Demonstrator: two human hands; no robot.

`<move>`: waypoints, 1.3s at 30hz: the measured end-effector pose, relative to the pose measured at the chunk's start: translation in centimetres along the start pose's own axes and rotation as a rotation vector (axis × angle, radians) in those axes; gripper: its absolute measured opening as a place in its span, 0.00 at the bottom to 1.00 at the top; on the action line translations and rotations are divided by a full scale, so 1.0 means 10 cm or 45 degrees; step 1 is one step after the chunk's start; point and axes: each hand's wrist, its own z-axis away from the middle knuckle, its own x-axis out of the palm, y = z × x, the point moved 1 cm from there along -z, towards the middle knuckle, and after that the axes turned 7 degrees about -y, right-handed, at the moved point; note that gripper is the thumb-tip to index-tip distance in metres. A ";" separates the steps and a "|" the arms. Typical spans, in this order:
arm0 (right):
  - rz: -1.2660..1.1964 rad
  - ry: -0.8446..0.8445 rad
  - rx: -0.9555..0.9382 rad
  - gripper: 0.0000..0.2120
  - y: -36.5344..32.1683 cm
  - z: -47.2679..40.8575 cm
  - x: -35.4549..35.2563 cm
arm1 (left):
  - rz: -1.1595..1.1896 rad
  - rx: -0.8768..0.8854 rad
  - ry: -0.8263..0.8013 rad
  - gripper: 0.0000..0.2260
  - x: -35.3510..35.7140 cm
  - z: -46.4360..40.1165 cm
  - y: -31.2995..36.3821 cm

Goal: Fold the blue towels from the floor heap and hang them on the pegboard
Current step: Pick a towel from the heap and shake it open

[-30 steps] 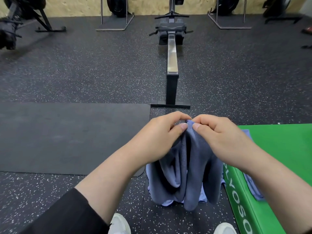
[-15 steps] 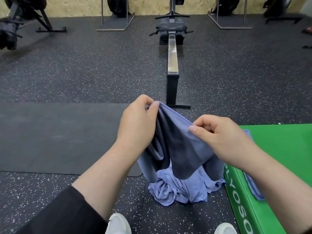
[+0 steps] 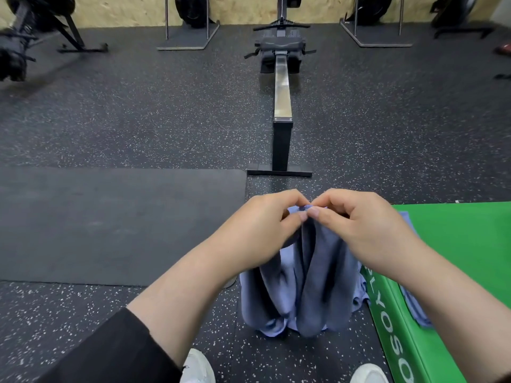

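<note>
My left hand (image 3: 260, 230) and right hand (image 3: 359, 228) pinch the blue towel (image 3: 318, 286) top together | match corners, then smooth.

Black speckled rubber floor (image 3: 138, 128). Plain dark grey mat (image 3: 110, 222) laid at left. Black rowing machine with steel rail (image 3: 282, 87) runs toward pale OSB wall (image 3: 132, 9). Green padded plyo box (image 3: 456, 244) at right.
</note>
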 end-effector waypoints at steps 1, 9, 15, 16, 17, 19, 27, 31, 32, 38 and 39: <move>-0.015 0.002 0.002 0.05 0.00 0.00 0.00 | -0.001 -0.011 0.027 0.05 0.00 0.00 0.00; 0.024 -0.077 0.101 0.07 0.02 0.01 0.01 | 0.032 -0.190 0.520 0.08 -0.16 -0.02 -0.07; 0.012 0.104 0.127 0.13 -0.01 0.00 -0.03 | 0.078 -0.328 0.662 0.10 -0.25 -0.02 -0.13; -0.006 0.135 0.126 0.13 -0.01 0.00 -0.03 | 0.088 -0.324 0.665 0.10 -0.25 -0.02 -0.13; -0.026 0.153 0.122 0.13 -0.01 -0.01 -0.03 | 0.099 -0.309 0.663 0.09 -0.25 -0.02 -0.13; -0.058 0.150 0.104 0.11 0.00 -0.02 -0.02 | 0.138 -0.248 0.635 0.06 -0.25 -0.02 -0.11; -0.020 0.051 0.016 0.07 0.07 -0.04 0.02 | 0.056 0.014 0.097 0.13 0.02 0.01 0.06; -0.026 0.000 -0.016 0.08 0.04 -0.04 0.03 | 0.054 -0.027 0.109 0.05 0.05 -0.01 0.03; -0.030 -0.005 -0.011 0.07 0.03 -0.04 0.03 | 0.029 -0.052 0.136 0.05 0.04 -0.02 0.02; -0.013 -0.037 0.090 0.12 0.02 0.00 -0.03 | 0.004 -0.255 0.414 0.09 -0.08 -0.05 -0.10; 0.011 -0.044 0.111 0.15 0.01 0.01 -0.04 | 0.015 -0.296 0.461 0.10 -0.11 -0.05 -0.13</move>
